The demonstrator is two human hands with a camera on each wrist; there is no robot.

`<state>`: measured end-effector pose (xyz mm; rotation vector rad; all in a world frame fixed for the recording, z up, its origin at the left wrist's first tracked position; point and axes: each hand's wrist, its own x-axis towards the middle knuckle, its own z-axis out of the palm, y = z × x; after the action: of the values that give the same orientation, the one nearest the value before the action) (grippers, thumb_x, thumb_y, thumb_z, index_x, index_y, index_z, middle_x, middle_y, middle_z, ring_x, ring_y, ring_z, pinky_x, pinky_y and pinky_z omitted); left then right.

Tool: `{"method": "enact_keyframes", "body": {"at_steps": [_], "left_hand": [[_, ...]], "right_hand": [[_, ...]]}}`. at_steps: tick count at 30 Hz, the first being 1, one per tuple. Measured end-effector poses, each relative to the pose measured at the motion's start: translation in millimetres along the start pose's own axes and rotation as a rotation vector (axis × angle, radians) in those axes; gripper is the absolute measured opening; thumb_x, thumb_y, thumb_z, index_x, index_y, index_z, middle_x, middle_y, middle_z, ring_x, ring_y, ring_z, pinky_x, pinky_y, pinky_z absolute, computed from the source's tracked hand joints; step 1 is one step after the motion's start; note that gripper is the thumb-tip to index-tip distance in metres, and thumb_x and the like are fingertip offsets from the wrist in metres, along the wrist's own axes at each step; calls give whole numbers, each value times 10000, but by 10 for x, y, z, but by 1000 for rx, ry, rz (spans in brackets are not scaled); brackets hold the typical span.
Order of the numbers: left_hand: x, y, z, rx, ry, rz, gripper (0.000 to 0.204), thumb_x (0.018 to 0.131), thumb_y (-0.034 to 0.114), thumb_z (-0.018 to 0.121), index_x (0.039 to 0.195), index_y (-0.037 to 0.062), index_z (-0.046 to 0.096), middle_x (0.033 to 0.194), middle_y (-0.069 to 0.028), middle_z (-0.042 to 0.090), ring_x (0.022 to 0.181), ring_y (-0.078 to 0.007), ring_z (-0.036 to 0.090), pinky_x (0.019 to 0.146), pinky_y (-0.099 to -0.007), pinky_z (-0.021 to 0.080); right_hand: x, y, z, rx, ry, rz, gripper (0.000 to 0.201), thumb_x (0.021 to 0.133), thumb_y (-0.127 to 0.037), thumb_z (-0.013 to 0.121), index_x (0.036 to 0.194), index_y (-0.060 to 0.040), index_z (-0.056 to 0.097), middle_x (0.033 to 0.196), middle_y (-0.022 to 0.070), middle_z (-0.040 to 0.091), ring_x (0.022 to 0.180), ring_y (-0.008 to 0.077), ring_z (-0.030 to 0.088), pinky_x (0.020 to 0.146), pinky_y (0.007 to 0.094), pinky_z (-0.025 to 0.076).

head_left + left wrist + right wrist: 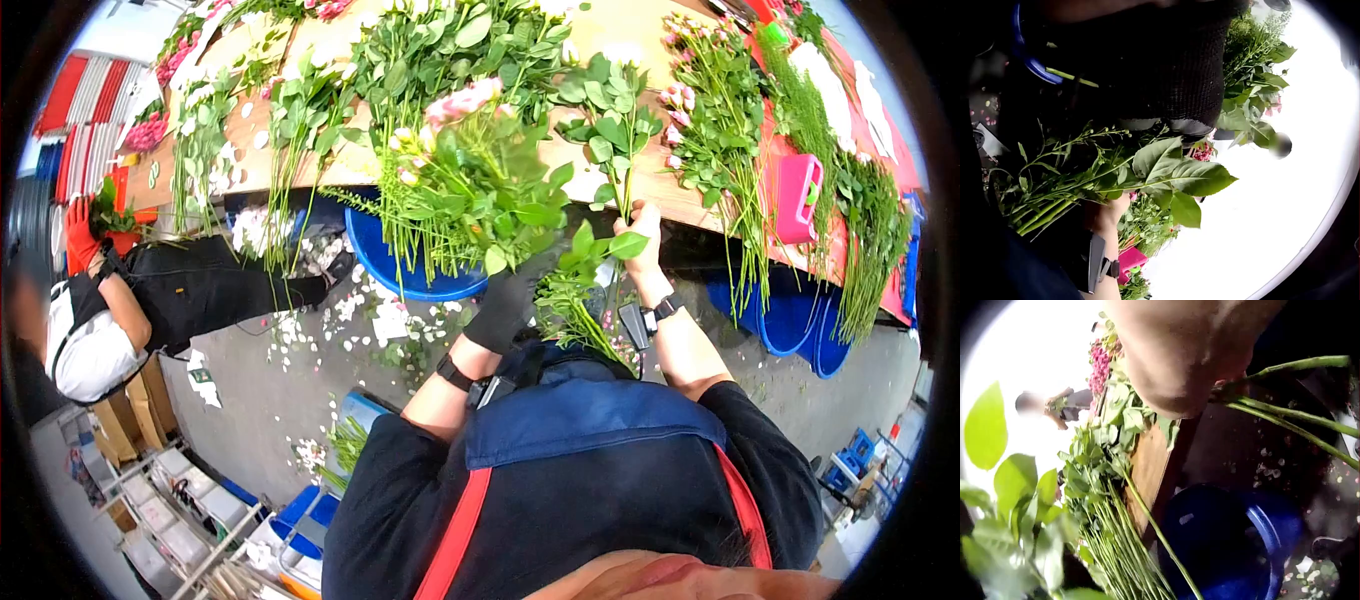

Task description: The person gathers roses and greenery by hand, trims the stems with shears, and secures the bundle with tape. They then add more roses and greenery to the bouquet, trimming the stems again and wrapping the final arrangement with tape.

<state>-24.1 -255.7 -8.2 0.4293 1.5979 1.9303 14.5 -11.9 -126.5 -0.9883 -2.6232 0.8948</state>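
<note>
A dark knit glove covers my left hand (503, 305), whose fingers (1191, 127) curl round the stems of a mixed bouquet (470, 190) with pink blooms and green leaves. The bouquet's cut stems (1041, 215) slant toward the apron. My bare right hand (643, 238), at the table's front edge, grips leafy stems (612, 135) that lie over the wood. In the right wrist view several thick stems (1297, 415) stick out from under the right hand (1179, 362); its fingertips are mostly hidden.
Bunches of leafy roses (450, 50) and pink spray roses (715, 130) cover much of the table (640, 30). Blue tubs (400, 270) stand below its edge. A pink container (797, 198) is at the right. Petals litter the floor (260, 400). Another person (100, 330) works at left.
</note>
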Motion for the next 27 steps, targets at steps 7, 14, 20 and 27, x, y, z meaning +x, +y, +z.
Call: {"method": "enact_keyframes", "body": {"at_steps": [7, 14, 20, 27], "left_hand": [[-26, -102, -232, -808, 120, -361, 329, 937, 178, 535, 1221, 13, 528, 1028, -82, 602, 977, -210, 596, 862, -346, 491], [-102, 81, -405, -730, 16, -417, 466, 926, 470, 523, 1164, 72, 559, 1078, -51, 609, 943, -168, 622, 789, -335, 536], [-217, -59, -589, -767, 41, -282, 319, 919, 203, 592, 1182, 25, 573, 1071, -74, 643, 904, -155, 641, 799, -296, 533], [-448, 543, -819, -770, 207, -484, 354, 964, 260, 499, 1227, 27, 538, 1055, -110, 654, 918, -197, 656, 797, -326, 548]], "right_hand": [[-83, -15, -450, 622, -51, 94, 303, 890, -98, 596, 1166, 19, 551, 776, 50, 626, 644, 81, 568, 521, 202, 438], [-998, -881, -1017, 755, -292, 134, 320, 884, -41, 587, 1190, 33, 531, 783, 56, 623, 523, 67, 527, 434, 181, 408], [-1391, -1181, -751, 686, -704, 57, 333, 879, 26, 575, 1209, 22, 533, 808, 45, 620, 583, 74, 570, 508, 190, 464], [-1360, -1620, -599, 195, -754, -572, 349, 880, -163, 624, 1160, 24, 532, 811, 146, 581, 649, 242, 618, 616, 342, 505]]}}
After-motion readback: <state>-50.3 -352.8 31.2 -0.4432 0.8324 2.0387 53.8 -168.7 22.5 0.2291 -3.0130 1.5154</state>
